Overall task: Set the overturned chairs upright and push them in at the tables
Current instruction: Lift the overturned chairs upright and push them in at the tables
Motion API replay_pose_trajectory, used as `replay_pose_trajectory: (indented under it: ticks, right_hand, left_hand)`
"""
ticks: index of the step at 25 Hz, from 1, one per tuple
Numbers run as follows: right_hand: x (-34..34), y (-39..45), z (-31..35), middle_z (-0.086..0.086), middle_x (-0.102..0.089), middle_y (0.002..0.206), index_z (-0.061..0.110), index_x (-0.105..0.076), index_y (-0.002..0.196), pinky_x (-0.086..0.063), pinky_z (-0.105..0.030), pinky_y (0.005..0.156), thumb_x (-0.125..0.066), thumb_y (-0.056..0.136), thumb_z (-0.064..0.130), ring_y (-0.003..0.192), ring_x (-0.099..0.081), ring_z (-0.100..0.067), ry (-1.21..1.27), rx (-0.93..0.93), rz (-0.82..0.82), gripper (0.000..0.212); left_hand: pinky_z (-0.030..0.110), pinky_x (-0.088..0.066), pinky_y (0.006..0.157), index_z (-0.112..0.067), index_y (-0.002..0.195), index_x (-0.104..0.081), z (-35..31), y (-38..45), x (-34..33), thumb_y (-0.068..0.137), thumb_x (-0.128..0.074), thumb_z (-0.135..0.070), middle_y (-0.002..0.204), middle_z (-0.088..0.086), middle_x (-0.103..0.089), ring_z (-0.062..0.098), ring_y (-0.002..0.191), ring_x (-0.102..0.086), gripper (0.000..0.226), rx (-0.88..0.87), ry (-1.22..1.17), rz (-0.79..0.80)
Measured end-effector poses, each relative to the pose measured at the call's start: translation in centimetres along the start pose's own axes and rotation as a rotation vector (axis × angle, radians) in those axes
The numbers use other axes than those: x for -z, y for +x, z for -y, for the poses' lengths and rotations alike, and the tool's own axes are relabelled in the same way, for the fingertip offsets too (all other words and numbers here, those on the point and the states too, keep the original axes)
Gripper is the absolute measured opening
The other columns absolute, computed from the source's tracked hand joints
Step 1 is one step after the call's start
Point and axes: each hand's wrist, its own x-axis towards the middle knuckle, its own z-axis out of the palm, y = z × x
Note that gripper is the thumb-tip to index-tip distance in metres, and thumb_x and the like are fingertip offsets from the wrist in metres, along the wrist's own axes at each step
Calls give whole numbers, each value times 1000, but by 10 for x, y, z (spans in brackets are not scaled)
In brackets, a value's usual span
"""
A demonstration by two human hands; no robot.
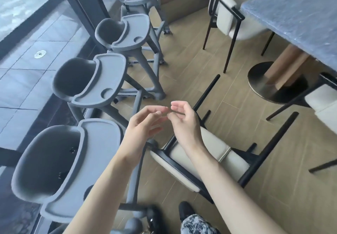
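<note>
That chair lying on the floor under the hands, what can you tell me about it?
The overturned chair lies tipped over on the wood-look floor, its thin black legs pointing out toward the table. It has a black frame, seemingly metal, and cream padding that looks like leather, with a seam along one edge. The forearms hide part of it. Neither the left hand nor the right hand holds it; both hover above.

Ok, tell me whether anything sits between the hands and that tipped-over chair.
Nothing visible does. The left hand and right hand hang open right above the overturned chair, which lies on the floor with its black legs pointing away. The grey high chairs stand off to the left, clear of the reach.
</note>
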Motion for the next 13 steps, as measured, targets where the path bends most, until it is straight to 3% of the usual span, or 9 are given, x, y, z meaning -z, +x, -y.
replay_pose_trajectory:
  ticks: [5, 13]
  right_hand:
    - [15, -2, 2, 14, -63, 106, 24, -62, 110, -45, -4, 73, -62, 89, 13, 87, -61, 15, 1, 25, -137, 24]
    - [19, -44, -13, 12, -61, 114, 27, -61, 116, -47, -16, 83, -64, 88, 16, 98, -63, -5, -192, -8, -336, 30]
  left_hand:
    - [39, -47, 92, -26, 100, -75, -1, 20, -10, 93, -53, -29, 122, -2, -72, 16, 110, -70, 23, 45, -90, 138]
    - [36, -51, 92, -26, 92, -72, 20, 29, -6, 99, -54, -22, 119, 0, -74, 21, 108, -72, 20, 116, -118, 378]
